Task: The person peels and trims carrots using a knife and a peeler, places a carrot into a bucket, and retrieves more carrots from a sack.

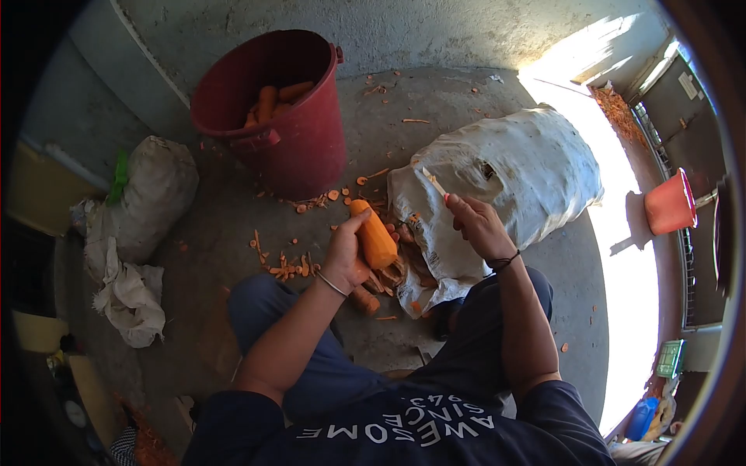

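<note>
My left hand is closed around a large peeled orange carrot, held tilted above the floor between my knees. To its right, my right hand grips a small knife by its reddish handle, the pale blade pointing up and left over a white sack. The blade and the carrot are apart. Just beneath the carrot, peelings and an unpeeled carrot lie by the open mouth of the white sack.
A dark red bucket with peeled carrots stands at the upper left. Carrot scraps litter the floor. Another sack rests at the left. An orange-red bucket sits near the bright doorway at the right.
</note>
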Demonstrator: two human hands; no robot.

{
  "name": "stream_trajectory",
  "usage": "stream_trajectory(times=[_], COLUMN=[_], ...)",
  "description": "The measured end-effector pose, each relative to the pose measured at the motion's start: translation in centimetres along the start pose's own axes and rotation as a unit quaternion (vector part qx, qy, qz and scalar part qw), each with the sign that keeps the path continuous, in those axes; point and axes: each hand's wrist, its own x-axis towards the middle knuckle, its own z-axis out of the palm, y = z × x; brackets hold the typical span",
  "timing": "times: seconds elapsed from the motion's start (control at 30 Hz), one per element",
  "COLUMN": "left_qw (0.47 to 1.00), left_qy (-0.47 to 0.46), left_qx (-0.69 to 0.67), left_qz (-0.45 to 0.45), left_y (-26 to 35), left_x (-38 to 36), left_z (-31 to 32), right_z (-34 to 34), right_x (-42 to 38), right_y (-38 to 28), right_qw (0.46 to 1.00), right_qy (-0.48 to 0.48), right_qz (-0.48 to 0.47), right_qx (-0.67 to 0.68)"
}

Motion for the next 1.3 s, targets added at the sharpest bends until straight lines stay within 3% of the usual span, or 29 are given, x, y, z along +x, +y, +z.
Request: stream_trajectory(times=[0.07,0.13,0.17,0.23,0.27,0.3,0.33,0.37,0.4,0.43,0.5,0.53,0.6,0.7,0.77,0.83,0.9,1.03,1.07,1.13,1.23,1.27,1.3], left_qw=[1.000,0.998,0.996,0.996,0.995,0.995,0.992,0.988,0.989,0.990,0.990,0.989,0.987,0.985,0.913,0.839,0.737,0.490,0.488,0.685,0.684,0.546,0.628], left_qy=[0.000,0.011,0.022,0.030,0.036,0.036,0.073,0.109,0.106,0.097,0.090,0.087,0.089,0.036,-0.058,-0.056,-0.012,0.191,0.190,0.236,0.222,0.243,0.182], left_qx=[-0.023,-0.035,-0.045,-0.026,-0.007,-0.008,-0.026,-0.043,-0.041,-0.044,-0.056,-0.077,-0.094,-0.005,0.155,0.220,0.325,0.547,0.548,0.402,0.430,0.497,0.455], left_qz=[0.004,0.041,0.074,0.084,0.094,0.097,0.100,0.100,0.099,0.093,0.091,0.092,0.093,0.169,0.373,0.495,0.593,0.651,0.652,0.560,0.547,0.630,0.605], left_y=[-0.2,-0.9,-1.2,-1.2,-1.2,-0.9,-0.6,-0.5,-0.6,-0.5,-0.4,-0.4,-0.1,2.3,5.0,8.7,13.5,23.6,25.9,28.4,26.3,24.1,20.9], left_x=[0.8,2.3,2.8,2.8,2.8,2.6,2.1,1.7,1.5,1.5,1.4,1.4,0.7,-2.7,-4.6,-6.5,-6.4,-0.8,1.5,5.1,4.5,4.4,3.1], left_z=[-0.9,-2.2,-2.8,-3.1,-3.2,-2.9,-2.4,-2.0,-2.1,-2.3,-2.4,-2.4,-2.1,1.4,3.3,5.4,6.1,5.1,3.7,1.3,-0.3,-1.1,-0.7], right_z=[0.0,0.3,0.7,1.8,2.4,2.4,2.3,2.3,2.2,2.4,3.4,3.2,3.5,3.6,3.4,3.3,3.4,3.6,3.6,3.7,3.6,3.8,4.3], right_x=[-0.1,-0.6,-0.8,-1.4,-1.9,-1.2,0.0,0.6,0.7,0.5,-0.3,-0.7,-1.3,-1.9,-2.1,-2.0,-2.2,-2.3,-2.3,-2.3,-1.8,-1.4,-1.2], right_y=[-0.9,-1.0,-1.1,-1.6,-2.2,-1.6,-0.2,1.2,1.2,1.1,0.5,-0.4,-1.1,-1.6,-1.8,-1.8,-1.6,-1.2,-0.9,-1.2,-0.5,0.1,0.7], right_qw=[1.000,0.993,0.993,0.939,0.935,0.935,0.984,0.981,0.913,0.913,0.964,0.981,0.981,0.973,0.966,0.963,0.959,0.942,0.936,0.937,0.935,0.934,0.935], right_qy=[0.002,0.006,0.004,0.105,0.172,0.170,0.096,0.020,-0.142,-0.136,-0.014,-0.017,0.016,0.055,0.034,0.017,-0.010,-0.053,-0.061,-0.062,-0.076,-0.084,-0.085], right_qz=[-0.011,-0.016,-0.017,-0.170,-0.216,-0.218,-0.148,-0.068,-0.120,-0.122,-0.066,-0.075,-0.089,-0.136,-0.139,-0.139,-0.137,-0.190,-0.203,-0.190,-0.176,-0.175,-0.167], right_qx=[-0.025,0.115,0.116,0.279,0.222,0.222,0.021,-0.181,-0.363,-0.364,-0.256,-0.180,-0.170,-0.179,-0.214,-0.230,-0.248,-0.271,-0.282,-0.286,-0.299,-0.300,-0.300])
